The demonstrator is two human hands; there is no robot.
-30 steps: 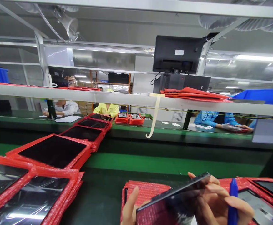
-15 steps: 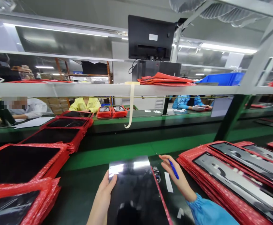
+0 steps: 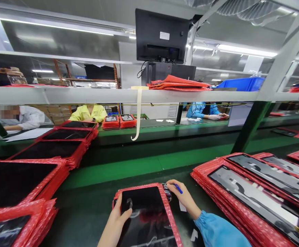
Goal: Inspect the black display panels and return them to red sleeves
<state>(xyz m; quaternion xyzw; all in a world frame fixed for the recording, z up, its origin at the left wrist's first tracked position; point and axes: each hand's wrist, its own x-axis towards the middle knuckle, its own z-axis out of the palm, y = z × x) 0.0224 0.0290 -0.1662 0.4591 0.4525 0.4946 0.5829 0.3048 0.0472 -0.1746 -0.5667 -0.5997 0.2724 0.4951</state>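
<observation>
A glossy black panel [image 3: 145, 216] lies flat on a red bubble-wrap sleeve on the dark work surface just in front of me. My left hand [image 3: 117, 219] presses on the panel's left edge, thumb over the glass. My right hand [image 3: 182, 197], in a blue sleeve, holds a blue pen [image 3: 178, 188] at the panel's far right corner, beside a small roll of tape [image 3: 167, 192].
Stacks of red-wrapped panels [image 3: 252, 195] fill the right; similar stacks [image 3: 23, 178] run along the left. A green conveyor belt [image 3: 144, 164] crosses ahead. A shelf [image 3: 87, 95] with red sleeves, a monitor [image 3: 161, 36] and a blue bin hangs above. Other people work on the far side.
The panel, tilted up in both hands a second ago, now lies flat on the red sleeve. My right hand with the pen has come down to its far right corner.
</observation>
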